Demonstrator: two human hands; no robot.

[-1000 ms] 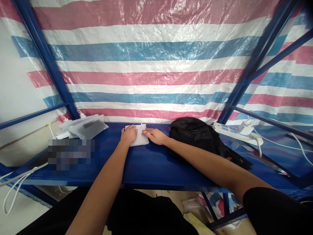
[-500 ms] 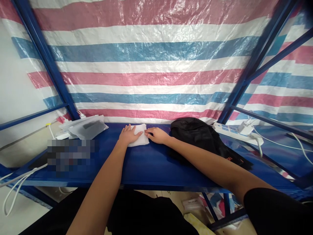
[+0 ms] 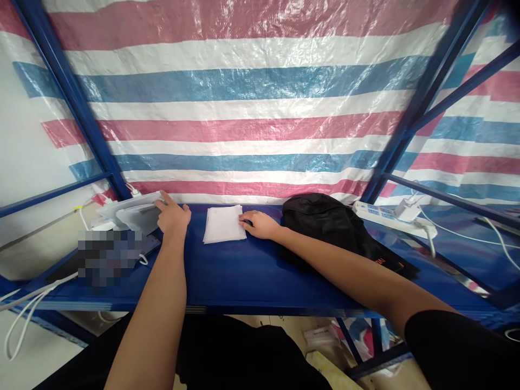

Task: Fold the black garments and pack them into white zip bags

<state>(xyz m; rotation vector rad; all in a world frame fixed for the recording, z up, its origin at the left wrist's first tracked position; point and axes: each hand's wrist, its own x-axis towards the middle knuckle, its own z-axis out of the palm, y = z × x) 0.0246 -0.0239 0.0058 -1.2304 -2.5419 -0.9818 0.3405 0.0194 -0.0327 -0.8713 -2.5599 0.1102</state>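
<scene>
A small stack of white paper sheets (image 3: pixel 223 225) lies flat on the blue tabletop, its edges slightly uneven. My right hand (image 3: pixel 258 223) rests at the right edge of the stack, thumb and fingers drawn together on the sheets. Off to the left, my left hand (image 3: pixel 173 215) reaches the right end of a translucent plastic packet (image 3: pixel 136 212). Its index finger touches the packet's upper edge while the thumb stands apart. The left hand covers part of the packet, so the contact of the other fingers is hidden.
Behind my right forearm lies a black cloth bag or garment (image 3: pixel 325 227). A white power strip (image 3: pixel 390 219) with plugs and cables sits farther right. Blue metal posts (image 3: pixel 77 119) frame the desk, with a striped plastic sheet (image 3: pixel 252 130) behind. A blurred-out item (image 3: pixel 114 257) lies at left.
My left hand has left the paper stack and moved left to the plastic packet, uncovering the sheets. My right hand stays at the stack's right edge.
</scene>
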